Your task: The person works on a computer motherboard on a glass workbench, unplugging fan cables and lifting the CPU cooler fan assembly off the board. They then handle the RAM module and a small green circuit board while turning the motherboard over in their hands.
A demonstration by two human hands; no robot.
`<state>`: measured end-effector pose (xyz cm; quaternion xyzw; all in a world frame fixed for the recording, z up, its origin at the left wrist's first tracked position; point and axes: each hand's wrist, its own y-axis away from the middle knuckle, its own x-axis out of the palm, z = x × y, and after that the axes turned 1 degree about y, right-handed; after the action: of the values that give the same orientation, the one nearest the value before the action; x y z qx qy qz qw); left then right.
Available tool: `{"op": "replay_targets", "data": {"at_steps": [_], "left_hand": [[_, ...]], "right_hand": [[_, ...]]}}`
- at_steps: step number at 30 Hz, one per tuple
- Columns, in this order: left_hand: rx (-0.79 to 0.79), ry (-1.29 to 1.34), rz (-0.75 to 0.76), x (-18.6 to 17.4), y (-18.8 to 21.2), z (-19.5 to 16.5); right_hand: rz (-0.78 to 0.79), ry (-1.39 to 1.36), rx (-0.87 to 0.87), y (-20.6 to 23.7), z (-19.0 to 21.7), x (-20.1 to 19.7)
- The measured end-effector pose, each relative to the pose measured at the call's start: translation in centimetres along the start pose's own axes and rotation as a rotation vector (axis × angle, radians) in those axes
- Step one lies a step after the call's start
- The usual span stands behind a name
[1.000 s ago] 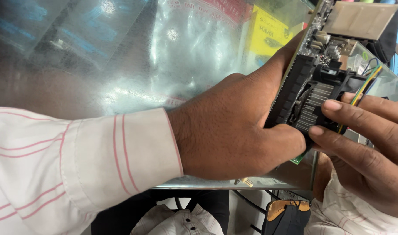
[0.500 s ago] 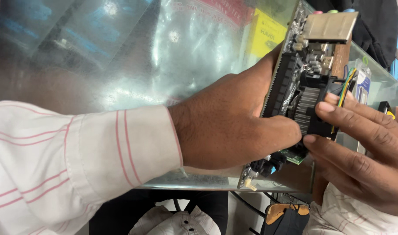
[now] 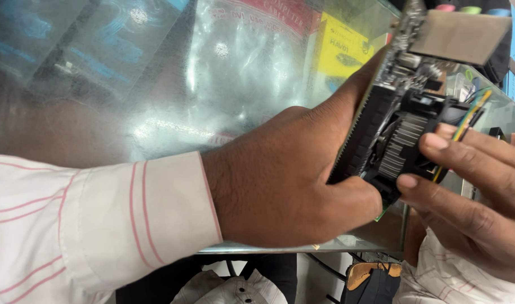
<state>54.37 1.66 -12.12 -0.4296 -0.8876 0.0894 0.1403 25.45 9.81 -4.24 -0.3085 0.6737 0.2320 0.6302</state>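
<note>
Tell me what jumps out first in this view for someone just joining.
The left hand fills the centre, gripping the edge of a circuit board held on edge above a glass tabletop. At right, the right hand has its fingertips on the board's finned black cooler.

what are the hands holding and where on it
Both hold a circuit board with a black fan cooler: left hand grips the board's edge, right hand has fingertips on the cooler.
</note>
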Motion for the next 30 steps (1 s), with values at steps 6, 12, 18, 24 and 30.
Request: {"op": "replay_targets", "data": {"at_steps": [6, 12, 18, 24, 30], "left_hand": [[-0.048, 0.085, 0.023, -0.1, 0.2, -0.4], [-0.020, 0.055, -0.024, 0.1, 0.5, -0.1], [0.172, 0.088, -0.077, 0.6, 1.2, 2.3], [0.084, 0.146, -0.114, 0.5, 1.9, 2.9], [-0.031, 0.124, -0.039, -0.2, 1.4, 1.4]], "right_hand": [[0.143, 0.128, 0.022, -0.4, -0.1, -0.2], [0.125, 0.158, 0.006, -0.2, 0.0, 0.3], [0.054, -0.044, -0.070, -1.4, -0.9, 0.9], [-0.020, -0.199, -0.112, -2.3, -0.4, 2.2], [0.036, -0.162, -0.096, -1.0, -0.7, 2.1]]}}
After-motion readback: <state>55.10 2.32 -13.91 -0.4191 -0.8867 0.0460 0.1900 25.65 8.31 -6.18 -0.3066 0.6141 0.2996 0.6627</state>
